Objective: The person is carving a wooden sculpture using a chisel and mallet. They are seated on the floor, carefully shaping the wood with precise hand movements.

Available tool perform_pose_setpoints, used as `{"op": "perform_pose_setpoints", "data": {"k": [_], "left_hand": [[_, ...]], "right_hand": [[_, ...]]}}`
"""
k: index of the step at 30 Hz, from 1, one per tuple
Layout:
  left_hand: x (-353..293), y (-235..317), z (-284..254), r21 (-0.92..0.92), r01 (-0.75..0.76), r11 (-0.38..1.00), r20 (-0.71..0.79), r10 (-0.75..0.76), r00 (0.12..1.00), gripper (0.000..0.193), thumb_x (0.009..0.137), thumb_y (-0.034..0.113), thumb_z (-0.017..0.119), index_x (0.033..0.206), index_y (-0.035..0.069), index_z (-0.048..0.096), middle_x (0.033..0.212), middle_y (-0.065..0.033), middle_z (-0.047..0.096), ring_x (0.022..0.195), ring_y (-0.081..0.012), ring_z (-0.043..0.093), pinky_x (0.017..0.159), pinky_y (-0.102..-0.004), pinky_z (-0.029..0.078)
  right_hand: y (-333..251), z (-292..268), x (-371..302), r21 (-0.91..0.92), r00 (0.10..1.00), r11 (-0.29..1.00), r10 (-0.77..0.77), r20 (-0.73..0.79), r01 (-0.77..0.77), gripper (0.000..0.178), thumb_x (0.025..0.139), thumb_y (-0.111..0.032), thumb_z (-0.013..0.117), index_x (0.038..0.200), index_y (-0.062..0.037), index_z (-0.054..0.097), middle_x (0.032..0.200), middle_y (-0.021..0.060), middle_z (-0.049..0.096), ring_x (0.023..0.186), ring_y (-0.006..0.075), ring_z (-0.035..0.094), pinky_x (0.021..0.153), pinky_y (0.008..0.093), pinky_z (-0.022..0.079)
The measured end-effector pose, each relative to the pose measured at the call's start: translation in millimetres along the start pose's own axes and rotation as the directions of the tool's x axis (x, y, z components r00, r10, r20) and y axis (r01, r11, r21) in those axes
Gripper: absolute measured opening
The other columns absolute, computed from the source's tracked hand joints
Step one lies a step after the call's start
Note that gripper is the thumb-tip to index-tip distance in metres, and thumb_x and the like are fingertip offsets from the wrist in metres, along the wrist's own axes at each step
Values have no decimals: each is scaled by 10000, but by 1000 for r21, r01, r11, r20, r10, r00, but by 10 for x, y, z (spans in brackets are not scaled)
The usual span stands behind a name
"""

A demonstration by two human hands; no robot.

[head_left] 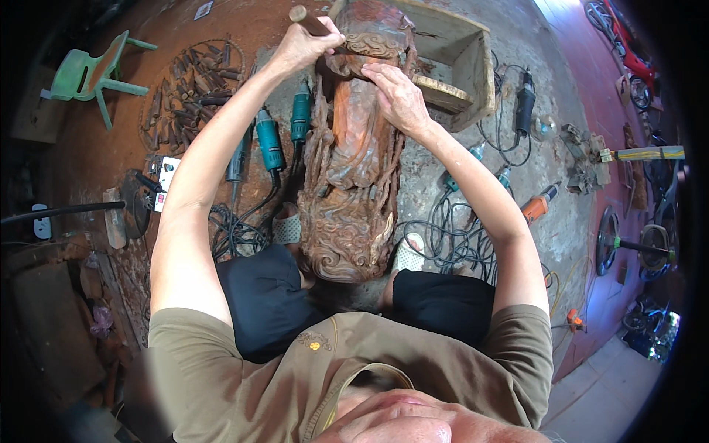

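Observation:
A long carved wooden piece (354,159) in reddish brown, covered with swirling relief, lies lengthwise between my legs. Near its far end, my left hand (310,46) is closed around a carving chisel (309,20); the thick round wooden handle points up and left, while the blade is hidden by the hand. My right hand (397,96) rests on the right side of the carving, fingers stretched out and fairly flat, close to the scrolled band (371,46). Nothing shows in its grasp.
A round tray of wooden-handled tools (196,88) lies at the left, beyond it a green plastic chair (96,74). Teal power tools (270,140) and tangled black cables (447,236) flank the carving. A wooden box (473,81) stands behind it; an orange-and-black power tool (539,203) lies right.

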State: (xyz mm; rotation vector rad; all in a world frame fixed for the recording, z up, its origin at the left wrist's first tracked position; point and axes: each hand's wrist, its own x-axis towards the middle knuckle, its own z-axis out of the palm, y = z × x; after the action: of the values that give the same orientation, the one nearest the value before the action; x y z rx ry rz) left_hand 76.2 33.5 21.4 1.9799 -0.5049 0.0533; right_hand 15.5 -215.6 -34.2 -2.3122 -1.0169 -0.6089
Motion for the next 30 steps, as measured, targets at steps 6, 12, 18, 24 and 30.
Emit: {"op": "perform_pose_setpoints", "data": {"k": [6,12,18,24,30], "left_hand": [[-42,62,83,67,-68,995,91,62,994,225,966,257,695,854,70,637,744,21,626,681,-72,588,664,-287,487],[60,67,84,154,-93,984,9,92,996,256,926,302,719,834,73,650,733,14,631,679,-81,585,645,-293,470],[133,170,114,214,-96,972,155,63,986,254,902,284,717,819,58,635,713,8,589,711,-100,558,658,-317,454],[102,102,131,253,-158,955,24,157,987,268,905,297,719,817,60,631,715,16,595,718,-90,564,670,-315,456],[52,274,153,208,-121,971,139,93,986,249,901,298,707,819,72,641,712,27,605,726,-85,586,704,-305,491]], "right_hand": [[4,-3,-22,-3,999,1000,-8,-32,8,451,789,62,609,1230,-25,642,1278,114,651,1220,312,597,1042,401,496],[-5,26,-6,-15,1000,1000,-1,-26,1,461,793,46,605,1248,-27,635,1290,122,644,1221,320,594,1047,410,492],[16,22,-53,-41,1000,999,20,-8,-20,470,800,37,600,1264,-31,629,1302,131,636,1241,326,579,1060,417,482],[9,31,-29,-32,1000,999,12,0,-12,474,804,30,600,1273,-31,629,1312,135,630,1252,326,572,1067,417,477],[25,25,-61,-38,1000,999,27,2,-27,460,857,28,576,1309,-51,619,1318,145,631,1259,334,578,1064,426,480]]}}
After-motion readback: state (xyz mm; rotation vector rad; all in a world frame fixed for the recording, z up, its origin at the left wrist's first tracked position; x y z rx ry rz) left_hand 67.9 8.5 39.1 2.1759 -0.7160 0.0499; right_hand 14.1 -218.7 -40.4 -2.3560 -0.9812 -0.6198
